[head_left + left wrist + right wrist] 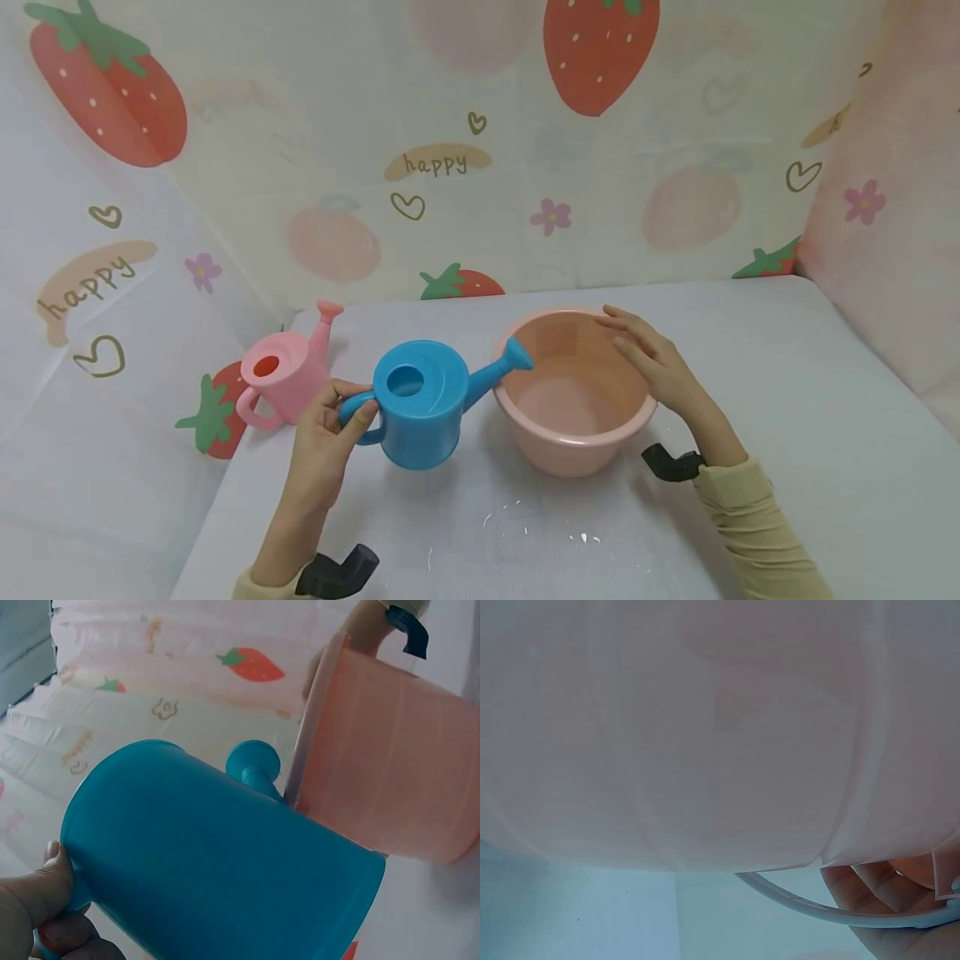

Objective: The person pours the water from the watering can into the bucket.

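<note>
My left hand (324,446) pinches the handle of a blue watering can (423,433) between thumb and fingers. The can stands almost upright, and its spout head overlaps the near-left rim of a pink basin (573,454) in the head view. In the left wrist view, the can's side (217,855) fills the middle, beside the basin's outer wall (397,750). My right hand (656,362) lies at the basin's right rim, with extended fingers reaching over its inside. The basin's wall (705,750) hides part of that hand in the right wrist view.
A pink watering can (288,375) stands on the left of the white table (810,433), just behind my left hand. Small wet-looking spots (585,537) show on the tabletop in front of the basin. Cloth walls (525,167) with strawberry prints border the table.
</note>
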A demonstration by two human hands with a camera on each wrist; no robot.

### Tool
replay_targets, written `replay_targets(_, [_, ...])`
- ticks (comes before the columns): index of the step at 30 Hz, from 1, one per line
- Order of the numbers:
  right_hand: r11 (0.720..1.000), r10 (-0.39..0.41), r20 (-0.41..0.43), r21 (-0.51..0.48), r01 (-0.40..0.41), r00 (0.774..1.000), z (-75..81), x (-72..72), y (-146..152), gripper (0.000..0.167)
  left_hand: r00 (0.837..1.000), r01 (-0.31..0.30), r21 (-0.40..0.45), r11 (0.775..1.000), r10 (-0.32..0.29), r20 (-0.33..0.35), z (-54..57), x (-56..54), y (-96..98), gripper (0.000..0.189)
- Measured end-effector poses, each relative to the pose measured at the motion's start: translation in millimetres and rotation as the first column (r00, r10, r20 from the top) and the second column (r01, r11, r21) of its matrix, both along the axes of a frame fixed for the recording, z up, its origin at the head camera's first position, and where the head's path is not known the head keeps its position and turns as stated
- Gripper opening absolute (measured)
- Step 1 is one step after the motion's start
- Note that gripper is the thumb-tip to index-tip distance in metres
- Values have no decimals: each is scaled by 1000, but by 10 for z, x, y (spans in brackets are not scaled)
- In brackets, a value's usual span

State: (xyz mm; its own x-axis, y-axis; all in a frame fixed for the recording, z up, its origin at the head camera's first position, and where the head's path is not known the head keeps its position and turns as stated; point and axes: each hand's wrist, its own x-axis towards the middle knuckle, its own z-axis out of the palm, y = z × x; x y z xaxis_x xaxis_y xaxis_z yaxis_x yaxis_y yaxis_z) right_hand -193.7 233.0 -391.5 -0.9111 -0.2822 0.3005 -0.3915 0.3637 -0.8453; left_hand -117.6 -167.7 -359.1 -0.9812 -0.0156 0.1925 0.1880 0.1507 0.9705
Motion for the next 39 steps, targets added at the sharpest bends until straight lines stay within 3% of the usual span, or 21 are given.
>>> replay_targets(10, [1000, 1, -7, -5, -1, 1000, -4, -3, 3, 36, 999, 8, -68, 998, -11, -40, 52, -35, -3, 25])
replay_targets(18, [1000, 7, -9, -14, -7, 1000, -13, -10, 10, 36, 998, 19, -68, 997, -23, -61, 85, -50, 5, 24])
replay_targets(39, [1000, 2, -6, -12, -3, 1000, -6, -7, 8, 36, 995, 60, -128, 990, -69, -66, 187, -97, -29, 23])
